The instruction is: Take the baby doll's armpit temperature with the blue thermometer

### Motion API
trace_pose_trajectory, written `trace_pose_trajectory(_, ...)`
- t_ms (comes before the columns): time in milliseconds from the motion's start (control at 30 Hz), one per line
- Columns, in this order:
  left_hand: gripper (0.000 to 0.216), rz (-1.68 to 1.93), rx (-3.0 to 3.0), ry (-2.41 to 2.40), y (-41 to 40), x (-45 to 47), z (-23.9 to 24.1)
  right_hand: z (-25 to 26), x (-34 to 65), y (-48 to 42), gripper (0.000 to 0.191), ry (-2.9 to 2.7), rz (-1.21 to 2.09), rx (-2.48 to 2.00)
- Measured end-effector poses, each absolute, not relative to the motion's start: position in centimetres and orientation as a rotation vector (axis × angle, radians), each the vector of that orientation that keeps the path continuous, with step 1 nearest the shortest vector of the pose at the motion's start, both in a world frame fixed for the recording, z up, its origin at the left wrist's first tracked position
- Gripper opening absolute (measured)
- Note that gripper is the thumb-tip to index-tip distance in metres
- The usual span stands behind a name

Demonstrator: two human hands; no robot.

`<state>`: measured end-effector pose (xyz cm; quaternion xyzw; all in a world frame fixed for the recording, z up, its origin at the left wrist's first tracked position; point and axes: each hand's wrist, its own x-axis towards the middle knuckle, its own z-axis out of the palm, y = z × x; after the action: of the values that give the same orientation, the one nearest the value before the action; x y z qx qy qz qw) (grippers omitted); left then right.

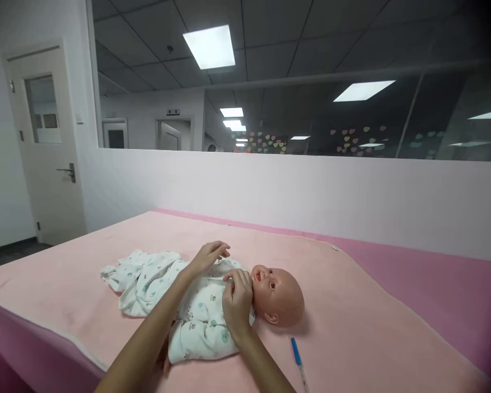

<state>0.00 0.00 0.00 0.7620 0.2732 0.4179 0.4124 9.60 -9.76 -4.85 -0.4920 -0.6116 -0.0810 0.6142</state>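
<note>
A baby doll (279,295) lies on its back on a pink blanket (372,327), head to the right, dressed in a white printed romper (163,284). My left hand (210,255) rests on the doll's chest, fingers curled and pinching the romper's fabric near the collar. My right hand (237,303) is closed just under the doll's chin, gripping the romper's neckline. Both forearms reach in from the bottom edge.
A blue pen (298,357) lies on the blanket right of my right arm. The bed has a darker pink sheet (454,284) beyond the blanket. A white half wall with windows stands behind; a door (45,147) is at the left.
</note>
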Motion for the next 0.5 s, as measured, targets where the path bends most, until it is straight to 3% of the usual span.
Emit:
trace_pose_trajectory(300,0.026,0.791,2.134,0.496,-1.6,-0.6,-2.0,-3.0,9.4,-11.4,0.024,-1.543,-0.442,-1.007)
trace_pose_trajectory(500,0.028,0.743,2.109,0.505,-1.9,-0.9,-2.2,-2.3,12.3,-17.2,0.013,-1.233,-0.535,-1.108)
